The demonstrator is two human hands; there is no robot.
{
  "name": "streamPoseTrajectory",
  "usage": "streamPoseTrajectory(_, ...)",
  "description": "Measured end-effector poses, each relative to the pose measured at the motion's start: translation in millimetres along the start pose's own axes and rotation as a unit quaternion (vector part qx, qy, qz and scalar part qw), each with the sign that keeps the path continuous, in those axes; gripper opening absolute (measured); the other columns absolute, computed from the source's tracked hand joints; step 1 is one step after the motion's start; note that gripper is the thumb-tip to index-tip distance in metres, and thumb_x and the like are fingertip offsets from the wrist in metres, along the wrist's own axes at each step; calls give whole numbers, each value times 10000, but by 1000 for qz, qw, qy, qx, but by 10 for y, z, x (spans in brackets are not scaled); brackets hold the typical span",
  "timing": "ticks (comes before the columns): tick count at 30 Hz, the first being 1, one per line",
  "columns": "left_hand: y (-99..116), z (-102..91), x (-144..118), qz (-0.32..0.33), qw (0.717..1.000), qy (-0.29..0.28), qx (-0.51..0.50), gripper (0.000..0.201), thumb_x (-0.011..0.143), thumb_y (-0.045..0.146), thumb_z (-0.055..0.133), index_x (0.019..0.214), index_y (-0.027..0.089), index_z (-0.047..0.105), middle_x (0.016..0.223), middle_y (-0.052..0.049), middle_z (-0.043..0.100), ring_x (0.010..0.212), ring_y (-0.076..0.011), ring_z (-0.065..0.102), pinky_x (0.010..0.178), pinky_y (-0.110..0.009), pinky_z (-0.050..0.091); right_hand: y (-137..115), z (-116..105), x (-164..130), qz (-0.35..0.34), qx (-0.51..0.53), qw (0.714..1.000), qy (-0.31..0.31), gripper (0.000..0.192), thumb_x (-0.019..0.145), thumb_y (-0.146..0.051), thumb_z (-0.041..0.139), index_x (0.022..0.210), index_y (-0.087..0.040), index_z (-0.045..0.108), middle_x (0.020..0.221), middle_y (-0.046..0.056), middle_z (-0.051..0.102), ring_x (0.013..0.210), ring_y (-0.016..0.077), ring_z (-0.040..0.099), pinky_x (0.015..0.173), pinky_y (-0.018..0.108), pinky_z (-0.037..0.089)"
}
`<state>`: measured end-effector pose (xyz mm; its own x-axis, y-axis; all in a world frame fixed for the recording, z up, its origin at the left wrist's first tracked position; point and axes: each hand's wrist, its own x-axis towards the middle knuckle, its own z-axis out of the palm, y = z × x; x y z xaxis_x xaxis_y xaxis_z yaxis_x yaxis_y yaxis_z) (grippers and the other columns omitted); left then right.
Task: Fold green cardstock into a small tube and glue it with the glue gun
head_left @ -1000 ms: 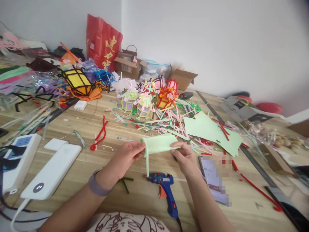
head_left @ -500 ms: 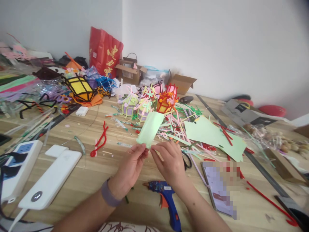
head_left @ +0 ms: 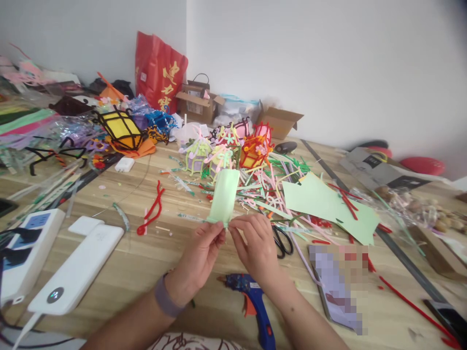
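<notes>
A strip of light green paper (head_left: pixel 225 194) stands up from my fingers over the middle of the table, its lower edge folded or edged with something pale green. My left hand (head_left: pixel 204 248) pinches that lower edge between thumb and fingers. Close beside it, my right hand (head_left: pixel 255 243) is closed at the same edge, thumb and forefinger together at its right corner. The fingertips hide what exactly lies between them. Below the hands a blue hot glue gun (head_left: pixel 255 301) rests on the table, nozzle to the left. Black-handled scissors (head_left: pixel 283 241) lie just right of my right hand.
Small pipe-cleaner lanterns (head_left: pixel 222 155) stand behind the paper, among scattered stems. Larger green paper (head_left: pixel 330 204) and a phone (head_left: pixel 333 287) lie right. On the left are a white power bank (head_left: pixel 76 270), a power strip (head_left: pixel 31 253) and a red twisted pipe cleaner (head_left: pixel 153 209).
The green strip has tilted more upright and its top has swung left. Both hands keep their pinch at its lower edge. The view has shifted slightly.
</notes>
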<state>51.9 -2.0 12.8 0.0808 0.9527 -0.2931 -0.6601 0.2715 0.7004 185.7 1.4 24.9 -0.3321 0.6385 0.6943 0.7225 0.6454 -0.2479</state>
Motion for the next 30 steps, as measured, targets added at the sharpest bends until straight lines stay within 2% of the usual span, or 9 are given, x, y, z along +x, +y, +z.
streamPoseTrajectory(6, -4, -19, -8, -21, 999, -8, -27, 318, 546, 358, 832, 578, 169, 578, 587, 29, 553, 593, -94, 497, 626, -247, 432, -9, -2, 16, 80, 90, 993, 1, 50, 891, -240, 602, 841, -243, 602, 770, 1, 677, 763, 185, 627, 738, 342, 456)
streamPoseTrajectory(11, -14, -40, -17, -1, 1000, -9, -21, 330, 559, 381, 828, 564, 176, 570, 574, 32, 538, 593, -98, 488, 632, -251, 434, -77, -55, 35, 131, 137, 982, -14, 90, 895, -231, 575, 811, -231, 608, 752, 5, 662, 721, 163, 620, 665, 287, 475)
streamPoseTrajectory(15, -13, -43, -37, -1, 999, -37, -15, 320, 600, 384, 814, 582, 176, 571, 595, 26, 550, 610, -102, 496, 645, -252, 433, -68, -64, 45, 176, 197, 964, -25, 83, 863, -220, 604, 780, -221, 613, 722, -11, 657, 676, 138, 607, 635, 248, 474)
streamPoseTrajectory(19, -14, -21, -53, -20, 997, -50, -47, 335, 575, 365, 845, 593, 161, 580, 589, 24, 558, 606, -92, 480, 623, -233, 408, -20, -41, 44, 224, 240, 944, -38, 90, 823, -255, 643, 747, -209, 624, 692, -11, 662, 645, 136, 605, 622, 246, 470)
streamPoseTrajectory(24, -46, -11, -70, -14, 997, -61, -40, 369, 587, 403, 842, 588, 154, 570, 586, 20, 552, 597, -91, 456, 611, -241, 380, -33, -54, 64, 239, 262, 933, -56, 104, 811, -245, 642, 717, -202, 628, 675, -13, 658, 636, 130, 594, 625, 236, 465)
streamPoseTrajectory(30, -106, -20, -81, 0, 997, -69, -30, 402, 608, 435, 827, 547, 159, 542, 538, 32, 501, 578, -95, 422, 607, -258, 353, -64, -83, 78, 231, 242, 940, -64, 116, 811, -228, 626, 698, -199, 624, 652, -16, 641, 610, 122, 572, 611, 226, 461)
